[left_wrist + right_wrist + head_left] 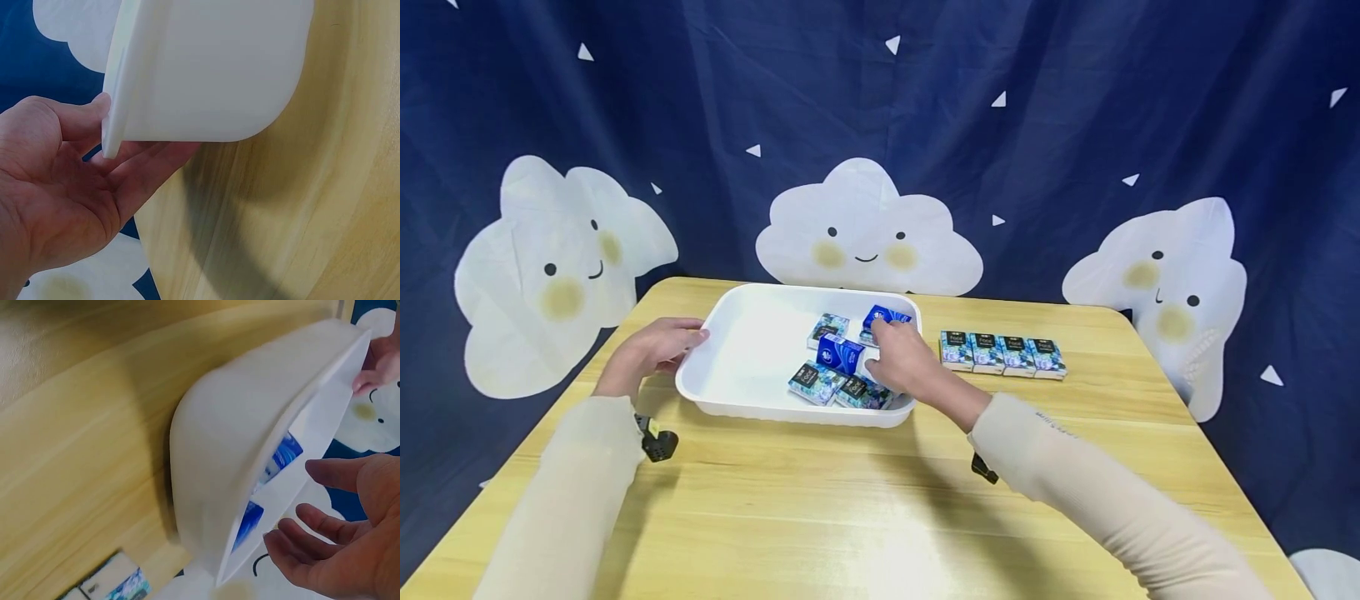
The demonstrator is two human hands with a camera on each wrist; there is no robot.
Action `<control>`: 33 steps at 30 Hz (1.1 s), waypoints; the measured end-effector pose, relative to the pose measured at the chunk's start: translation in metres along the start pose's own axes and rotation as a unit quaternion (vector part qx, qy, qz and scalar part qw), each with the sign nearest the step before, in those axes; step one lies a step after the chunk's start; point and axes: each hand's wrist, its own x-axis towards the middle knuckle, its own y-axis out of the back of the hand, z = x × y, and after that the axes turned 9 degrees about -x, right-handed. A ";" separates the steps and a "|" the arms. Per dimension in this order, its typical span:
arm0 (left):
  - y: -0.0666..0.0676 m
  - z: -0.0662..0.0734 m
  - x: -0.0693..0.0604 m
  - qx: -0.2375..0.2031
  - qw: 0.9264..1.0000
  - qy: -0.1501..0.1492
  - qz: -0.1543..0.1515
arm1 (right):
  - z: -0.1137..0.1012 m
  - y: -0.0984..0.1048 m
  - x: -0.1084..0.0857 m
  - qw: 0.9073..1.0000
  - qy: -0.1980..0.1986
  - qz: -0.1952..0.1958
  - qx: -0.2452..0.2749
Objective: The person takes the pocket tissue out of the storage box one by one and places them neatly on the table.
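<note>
A white plastic bin stands on the table. My left hand holds its left end, thumb on the rim and fingers beneath. Inside, toward the right side, lie several small tissue packs: dark blue ones, such as the middle pack, and floral ones with a black label, such as the front pack. Over the bin's right part is my right hand; in the right wrist view its fingers are spread and loosely bent, with nothing between them. It partly hides the rear blue pack.
Right of the bin, several floral tissue packs stand side by side in a row on the wooden table. A dark blue curtain with white clouds hangs behind the table's far edge.
</note>
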 end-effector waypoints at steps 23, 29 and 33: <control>0.001 0.000 -0.002 -0.007 1.000 -0.002 -0.001 | -0.016 -0.024 -0.003 0.997 0.016 -0.067 0.020; 0.000 0.000 -0.002 -0.009 1.000 -0.003 -0.003 | -0.015 -0.025 -0.003 0.995 0.003 -0.104 0.002; 0.000 0.001 -0.002 -0.010 1.000 -0.002 -0.003 | -0.015 -0.027 -0.002 0.992 0.000 -0.123 -0.001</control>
